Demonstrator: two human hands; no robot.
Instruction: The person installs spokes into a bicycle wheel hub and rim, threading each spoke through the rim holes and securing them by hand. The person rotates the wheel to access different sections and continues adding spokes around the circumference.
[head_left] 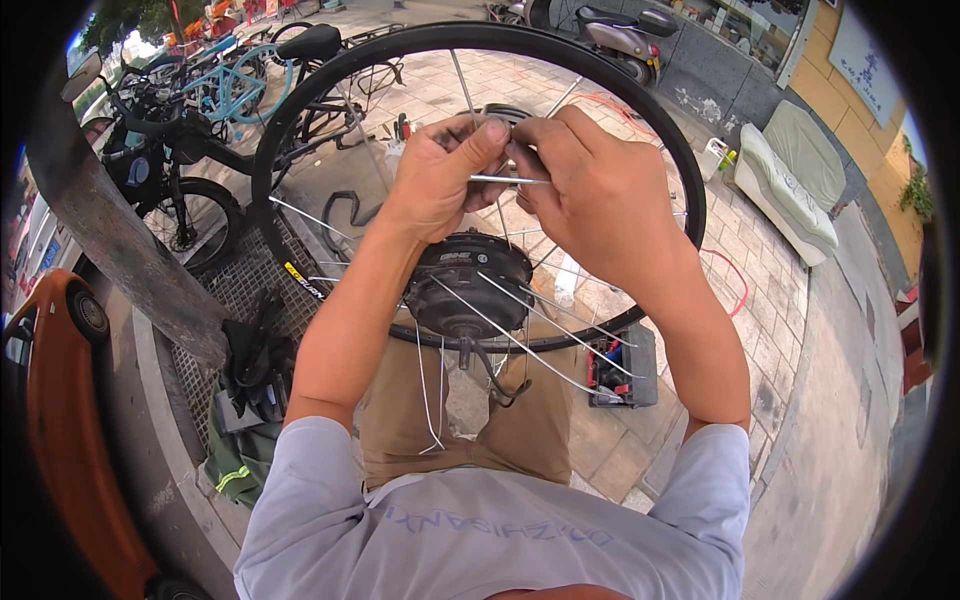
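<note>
My left hand and my right hand meet fingertip to fingertip above the middle of a bicycle wheel. A thin silver rod runs crosswise between them, its right end in the curled fingers of my right hand. Thumb and fingers of my left hand are pinched together; what lies between them is hidden. Below my hands, inside the black rim, sits a black hub motor with a short cable. Several silver spokes fan out from the hub, and some hang loose over my trousers.
A toolbox with red and dark contents lies right of my legs. Left are a tree trunk, a dark bag and an orange car. Parked bicycles stand behind; a pale cushioned seat is far right.
</note>
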